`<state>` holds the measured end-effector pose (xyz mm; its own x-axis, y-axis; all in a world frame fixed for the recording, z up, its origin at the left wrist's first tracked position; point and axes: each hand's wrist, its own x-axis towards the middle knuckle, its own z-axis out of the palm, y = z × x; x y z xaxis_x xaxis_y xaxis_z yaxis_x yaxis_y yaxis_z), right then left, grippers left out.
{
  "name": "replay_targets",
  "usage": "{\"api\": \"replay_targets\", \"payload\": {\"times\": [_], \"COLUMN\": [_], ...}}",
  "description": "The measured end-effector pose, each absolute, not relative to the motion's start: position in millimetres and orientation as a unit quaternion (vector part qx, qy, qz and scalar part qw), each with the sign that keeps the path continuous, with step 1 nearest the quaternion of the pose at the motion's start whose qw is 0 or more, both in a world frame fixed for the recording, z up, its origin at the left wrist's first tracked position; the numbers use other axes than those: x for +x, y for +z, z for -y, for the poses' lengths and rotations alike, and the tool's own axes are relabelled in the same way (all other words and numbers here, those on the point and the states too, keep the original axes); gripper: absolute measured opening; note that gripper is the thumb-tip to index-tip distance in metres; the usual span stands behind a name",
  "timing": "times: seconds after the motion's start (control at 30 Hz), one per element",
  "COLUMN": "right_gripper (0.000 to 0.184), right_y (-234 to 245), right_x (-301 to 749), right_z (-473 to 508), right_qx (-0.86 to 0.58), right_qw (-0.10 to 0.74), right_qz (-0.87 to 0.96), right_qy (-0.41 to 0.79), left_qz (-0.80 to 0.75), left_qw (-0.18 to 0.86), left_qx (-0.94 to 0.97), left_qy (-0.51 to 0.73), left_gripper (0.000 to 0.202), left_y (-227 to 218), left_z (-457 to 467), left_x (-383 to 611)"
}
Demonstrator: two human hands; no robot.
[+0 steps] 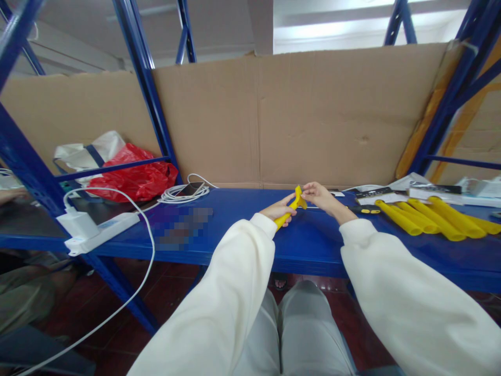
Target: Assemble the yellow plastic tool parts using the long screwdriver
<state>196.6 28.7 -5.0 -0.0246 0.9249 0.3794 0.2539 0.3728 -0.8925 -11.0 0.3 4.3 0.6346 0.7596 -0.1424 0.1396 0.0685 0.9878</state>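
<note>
My left hand point(278, 210) is closed around the handle of a yellow T-headed tool point(299, 197), held tilted above the blue tabletop. At its head, the fingertips of my right hand point(319, 197) are pinched together. Any small part between those fingertips is too small to make out. Beside my right wrist lies a tool with a black and yellow handle point(365, 209), probably a screwdriver; its thin shaft runs leftward under the hand. Several yellow tubular handles point(438, 218) lie in a row farther right.
Flat black-and-white packages point(376, 195) lie behind the handles. To the left are a coiled white cable point(183, 193), a phone point(190, 189), a red plastic bag point(135, 175) and a white power strip point(113, 228). Blue rack posts and a cardboard wall point(305, 115) bound the bench.
</note>
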Motion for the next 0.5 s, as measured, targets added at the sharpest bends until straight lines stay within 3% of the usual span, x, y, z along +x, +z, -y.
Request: {"api": "replay_targets", "payload": {"times": [0.5], "right_gripper": [0.044], "right_y": [-8.6], "right_x": [199.0], "right_z": [-31.5], "right_qx": [-0.455], "right_qw": [0.529], "right_qz": [0.66], "right_qy": [0.279], "left_qz": [-0.352], "left_qw": [0.637], "left_qx": [0.644], "left_qy": [0.233], "left_gripper": [0.109], "left_y": [5.2], "left_z": [0.9], "left_x": [-11.5]}}
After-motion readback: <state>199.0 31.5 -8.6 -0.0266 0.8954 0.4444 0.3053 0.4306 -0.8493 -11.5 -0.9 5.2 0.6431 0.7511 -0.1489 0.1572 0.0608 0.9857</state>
